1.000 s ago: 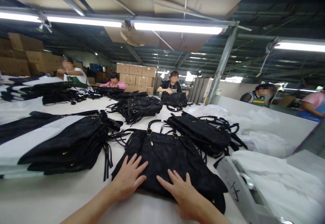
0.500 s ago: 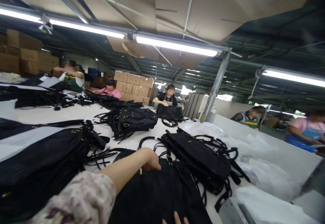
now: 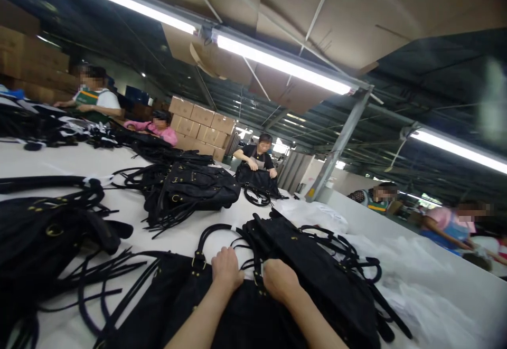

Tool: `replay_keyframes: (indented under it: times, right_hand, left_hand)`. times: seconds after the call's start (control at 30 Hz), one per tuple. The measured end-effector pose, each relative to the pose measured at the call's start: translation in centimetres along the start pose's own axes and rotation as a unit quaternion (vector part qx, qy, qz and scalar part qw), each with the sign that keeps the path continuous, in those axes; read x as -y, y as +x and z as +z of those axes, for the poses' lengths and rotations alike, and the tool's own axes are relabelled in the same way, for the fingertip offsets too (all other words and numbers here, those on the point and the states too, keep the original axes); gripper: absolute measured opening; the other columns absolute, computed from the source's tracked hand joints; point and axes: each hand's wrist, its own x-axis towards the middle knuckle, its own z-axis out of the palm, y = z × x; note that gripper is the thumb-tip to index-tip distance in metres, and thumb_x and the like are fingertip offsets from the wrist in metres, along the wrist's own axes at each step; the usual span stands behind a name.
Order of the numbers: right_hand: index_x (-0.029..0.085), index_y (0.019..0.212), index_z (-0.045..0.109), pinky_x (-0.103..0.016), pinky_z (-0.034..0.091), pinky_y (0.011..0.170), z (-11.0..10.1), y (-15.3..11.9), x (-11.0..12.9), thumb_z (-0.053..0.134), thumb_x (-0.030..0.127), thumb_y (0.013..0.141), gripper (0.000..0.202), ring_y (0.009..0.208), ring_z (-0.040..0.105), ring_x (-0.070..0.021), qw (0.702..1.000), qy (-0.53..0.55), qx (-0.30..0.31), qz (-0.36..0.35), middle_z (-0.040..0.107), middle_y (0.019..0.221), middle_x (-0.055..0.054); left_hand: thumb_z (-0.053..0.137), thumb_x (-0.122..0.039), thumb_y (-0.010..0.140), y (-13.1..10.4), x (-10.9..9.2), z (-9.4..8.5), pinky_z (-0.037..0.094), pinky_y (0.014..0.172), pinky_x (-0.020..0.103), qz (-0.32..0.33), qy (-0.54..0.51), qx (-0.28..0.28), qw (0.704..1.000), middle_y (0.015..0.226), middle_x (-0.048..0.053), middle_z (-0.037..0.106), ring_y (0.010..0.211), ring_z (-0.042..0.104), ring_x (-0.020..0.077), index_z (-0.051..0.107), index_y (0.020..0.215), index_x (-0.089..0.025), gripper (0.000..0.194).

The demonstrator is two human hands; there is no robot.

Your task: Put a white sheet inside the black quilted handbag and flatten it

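Now, near bag: this black bag (image 3: 253, 320) lies on the white desk (image 3: 95, 154) at 6 o'clock, directly before the person, with its carrying loop (image 3: 204, 235) turned to 12 o'clock.
Left hand: it is (image 3: 226, 269) at the top edge of the near bag, just to the 3 o'clock side of the loop's left base. The grip is closed, fingers folded and clamped on this edge.
Right hand: it is (image 3: 280, 280) at the same edge, close to the loop's right base. Its grip is also closed on the edge, although the fingertips are hidden.
Work on near bag: it seems under way, in my judgement, because both hands are busy at the top. The bag is laid out, but I cannot tell if its mouth is open or shut, and it is not wrapped.
Right bag: another black bag (image 3: 317, 264) lies at 4 o'clock, close beside the near bag, untouched.
Left bag: one more (image 3: 27, 233) lies at 9 o'clock, also untouched.
Middle bags: these (image 3: 198, 186) rest at 11 o'clock. Whether they are finished, I cannot tell.
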Motion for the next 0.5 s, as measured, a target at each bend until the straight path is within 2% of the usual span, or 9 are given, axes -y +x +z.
replay_keyframes:
  times: [0.07,0.17,0.3,0.37,0.5]
  right_hand:
    - [0.012,0.089,0.069,-0.048,0.047,0.094,1.0,2.6,0.3,0.050,0.014,0.091,0.019,0.108,0.065,-0.0315,0.999,0.012,-0.016,0.029,0.071,0.103,-0.019]
    - [0.012,0.105,0.066,-0.048,0.046,0.095,3.1,4.2,0.2,0.055,0.019,0.084,0.024,0.116,0.061,-0.0366,0.996,0.066,-0.032,0.055,0.069,0.112,-0.022]
    - [0.014,0.131,0.053,-0.046,0.046,0.096,5.1,4.8,-0.3,0.065,0.016,0.067,0.065,0.114,0.062,-0.0351,0.976,0.193,-0.059,0.086,0.071,0.109,-0.016]
    - [0.012,0.131,0.051,-0.042,0.048,0.094,5.3,4.9,-0.7,0.063,0.017,0.067,0.065,0.106,0.066,-0.0317,0.950,0.287,-0.074,0.098,0.073,0.099,-0.013]
    - [0.013,0.105,0.062,-0.032,0.057,0.076,4.4,5.0,-1.7,0.054,0.038,0.079,0.037,0.082,0.072,-0.0226,0.860,0.497,-0.051,0.100,0.073,0.085,-0.009]
  left_hand:
    - [0.072,-0.032,0.082,0.7,-0.4,0.4,0.046,0.097,0.045,-0.005,-0.007,0.009,1.000,0.120,0.018,0.061,0.113,0.058,0.0318,0.056,0.123,-0.007,0.051]
    - [0.070,-0.025,0.085,1.3,-0.8,1.1,0.048,0.095,0.044,-0.016,-0.019,0.024,0.999,0.118,0.015,0.063,0.110,0.061,0.0288,0.056,0.125,-0.009,0.045]
    - [0.067,-0.025,0.090,1.5,-0.8,1.7,0.048,0.097,0.047,-0.017,-0.047,0.034,0.998,0.115,0.010,0.065,0.109,0.061,0.0258,0.061,0.118,-0.012,0.031]
    - [0.063,-0.026,0.093,1.6,-0.4,1.8,0.047,0.098,0.047,-0.019,-0.066,0.031,0.997,0.112,0.009,0.066,0.109,0.062,0.0248,0.063,0.111,-0.012,0.022]
    - [0.056,-0.032,0.098,2.3,0.6,1.6,0.048,0.097,0.048,-0.033,-0.123,0.020,0.992,0.110,0.008,0.067,0.107,0.062,0.0238,0.064,0.106,-0.014,0.022]
